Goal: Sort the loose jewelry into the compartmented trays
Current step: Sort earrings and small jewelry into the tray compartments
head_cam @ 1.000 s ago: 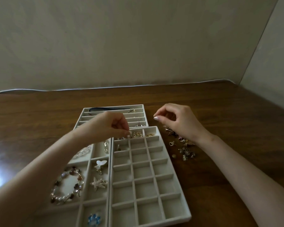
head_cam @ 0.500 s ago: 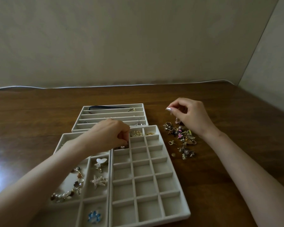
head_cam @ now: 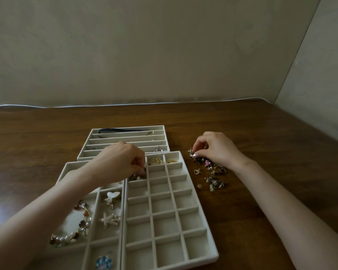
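Left tray (head_cam: 72, 167): touching grid tray's left side; bracelet (head_cam: 82, 224) inside.
Left hand (head_cam: 123, 162): fingers curled into grid tray's far-left cells; hold cannot be told.
Grid tray (head_cam: 164, 227): on table (head_cam: 261, 143).
Loose jewelry (head_cam: 211, 170): heaped just right of grid tray.
Right hand (head_cam: 217, 149): pinching one piece beside grid tray's far-right corner.

Loose jewelry (head_cam: 210, 166) (tangled heap) beside trays (head_cam: 160, 207)

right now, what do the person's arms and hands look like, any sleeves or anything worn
Both arms are bare, with no sleeves in view: left arm, right arm. Neither the left hand nor the right hand shows a ring, watch or bracelet. One right-hand nail looks pale and glossy; the left hand's nails are hidden.
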Available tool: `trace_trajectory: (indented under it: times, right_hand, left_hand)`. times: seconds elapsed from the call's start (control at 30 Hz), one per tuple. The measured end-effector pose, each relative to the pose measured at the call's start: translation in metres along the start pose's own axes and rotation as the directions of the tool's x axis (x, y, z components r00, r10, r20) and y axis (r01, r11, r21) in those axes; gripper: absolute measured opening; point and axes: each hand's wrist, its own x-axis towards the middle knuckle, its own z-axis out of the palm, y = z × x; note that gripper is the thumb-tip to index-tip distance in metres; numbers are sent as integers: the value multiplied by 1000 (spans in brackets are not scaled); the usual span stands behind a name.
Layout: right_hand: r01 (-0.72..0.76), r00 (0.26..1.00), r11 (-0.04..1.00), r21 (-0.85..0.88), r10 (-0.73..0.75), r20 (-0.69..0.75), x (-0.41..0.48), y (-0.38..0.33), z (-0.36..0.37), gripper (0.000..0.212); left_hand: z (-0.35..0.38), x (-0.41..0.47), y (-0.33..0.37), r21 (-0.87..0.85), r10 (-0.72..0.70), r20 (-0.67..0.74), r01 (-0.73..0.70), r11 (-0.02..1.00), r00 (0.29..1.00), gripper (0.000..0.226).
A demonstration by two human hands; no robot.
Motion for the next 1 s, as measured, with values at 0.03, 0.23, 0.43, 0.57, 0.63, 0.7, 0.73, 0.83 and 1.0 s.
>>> trace_trajectory:
  times: [0.03,0.23,0.43,0.57,0.63,0.7,0.73,0.83,1.0]
  right_hand:
    - [-4,1000,1000,-16,4,-3,0,0,1,7]
    - [-50,998,995,82,54,-37,2,0,-1,6]
    - [-40,999,997,72,39,12,2,0,-2,9]
    - [-52,998,997,63,55,-33,2,-1,1,8]
    - [-85,992,962,259,106,-67,2,-3,-5,5]
    - [-130,985,807,576,174,-20,-1,-7,-15,7]
    - [-150,982,703,696,188,21,-3,-9,-20,8]
    - [-190,980,533,825,155,126,-6,-13,-25,13]
    - [-230,972,467,854,70,224,-7,-23,-20,16]
  left_hand:
    - [0,0,0,0,3,-9,-3,1000,1000,18]
    - [4,2,-6,-93,10,-252,-34,995,968,13]
    - [8,3,-4,-142,29,-385,-91,986,923,13]
    - [11,3,-4,-133,58,-397,-120,984,916,9]
    - [12,3,-4,-144,79,-418,-151,978,905,8]
    - [12,3,-3,-152,104,-443,-189,970,891,5]
    - [12,3,-2,-152,116,-456,-206,967,882,4]
    - [12,4,1,-172,138,-484,-248,953,864,5]
    - [15,3,11,-378,78,-487,-290,879,870,9]
